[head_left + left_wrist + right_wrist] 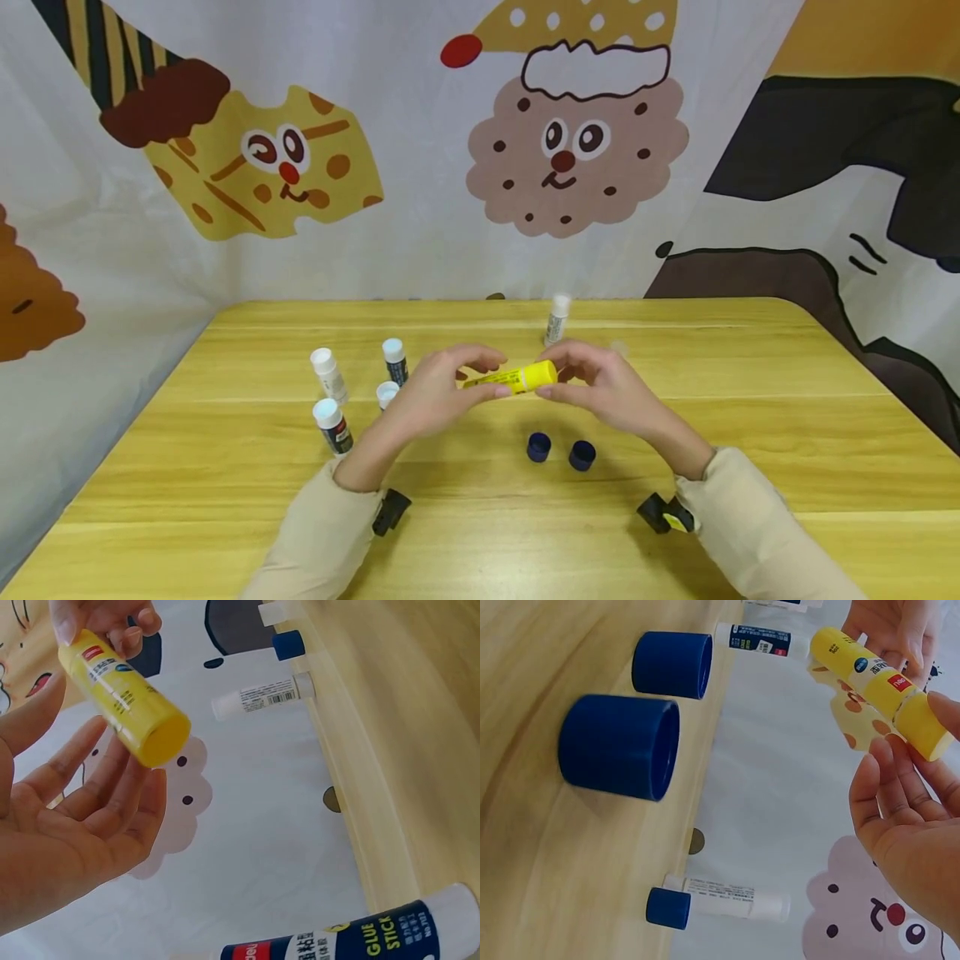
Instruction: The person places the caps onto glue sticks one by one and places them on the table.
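One yellow plastic cylindrical glue stick (519,380) is up in the air above the yellowish wooden tabletop (787,408), its long axis crosswise between left hand (438,396) and right hand (606,385), neither clearly nearer. From here I see the right fingers pinching its capped end; the left ones loosely surround the other end, whether gripping I can't tell.

A cartoon-printed white cloth (420,258) hangs behind the wooden table (765,400).

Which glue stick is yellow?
The yellow glue stick between the left hand and right hand; the others stand on the table with white tops.
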